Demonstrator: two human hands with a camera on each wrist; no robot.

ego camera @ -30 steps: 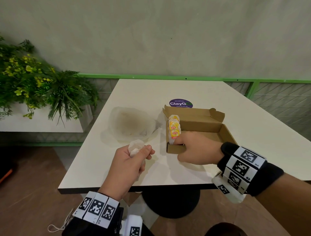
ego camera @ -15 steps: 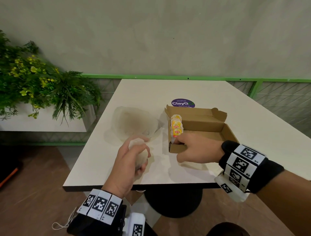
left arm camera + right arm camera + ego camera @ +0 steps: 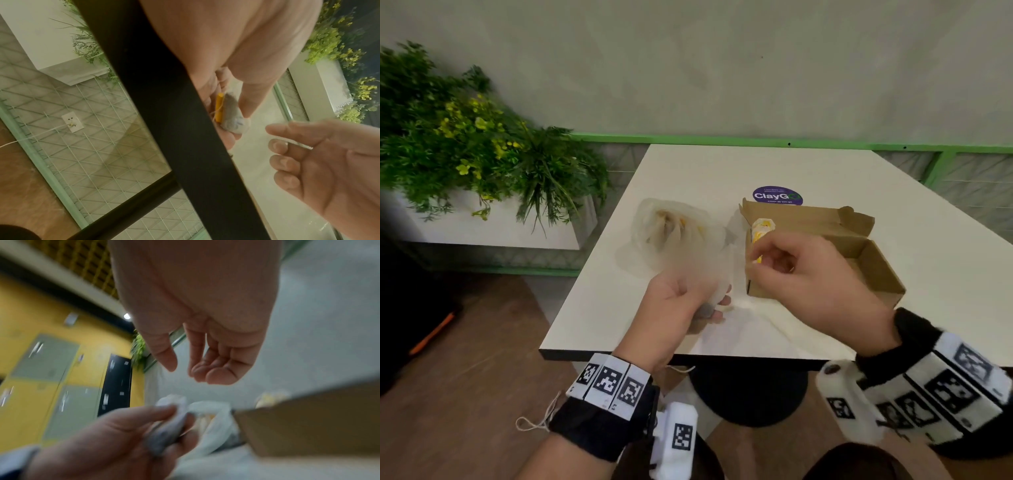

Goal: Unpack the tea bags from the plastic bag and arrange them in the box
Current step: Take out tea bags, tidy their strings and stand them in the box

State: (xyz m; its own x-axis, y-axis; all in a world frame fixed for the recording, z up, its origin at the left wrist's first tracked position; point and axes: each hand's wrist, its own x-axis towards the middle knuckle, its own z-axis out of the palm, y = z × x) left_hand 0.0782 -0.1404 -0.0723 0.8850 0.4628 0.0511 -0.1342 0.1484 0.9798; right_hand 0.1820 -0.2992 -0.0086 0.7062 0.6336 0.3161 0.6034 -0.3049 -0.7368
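1. Progress: partly done. A short row of tea bags [image 3: 763,229] w/ yellow tags already stands along the left wall of the cardboard box [image 3: 859,260], centre-right of the head view. Most of the box floor looks bare, so plenty of room left.
2. In hand: the left hand [image 3: 681,308], lower centre of the head view, pinches one tea bag [image 3: 233,113] betw. thumb and fingers; its yellow tag and string show in the left wrist view, centre.
3. Right hand [image 3: 808,277] hovers over the near-left corner of the box, fingers loosely curled, holding nothing; the right wrist view shows an empty palm. It faces the left hand, so it's prob. about to take the bag.
4. Still to do: the plastic bag [image 3: 674,233], centre of the head view and just left of the box, has more tea bags inside; yellow bits show through. Exact no. can't be told, too blurred.
5. Surface: white table [image 3: 825,164] on a dark round pedestal base; a purple round sticker [image 3: 777,196] lies just behind the box.
6. Room: pale plaster wall at top, green rail w/ mesh panels behind the table, a planter w/ green and yellow foliage [image 3: 465,144] at upper left, brown wood-look floor lower left.
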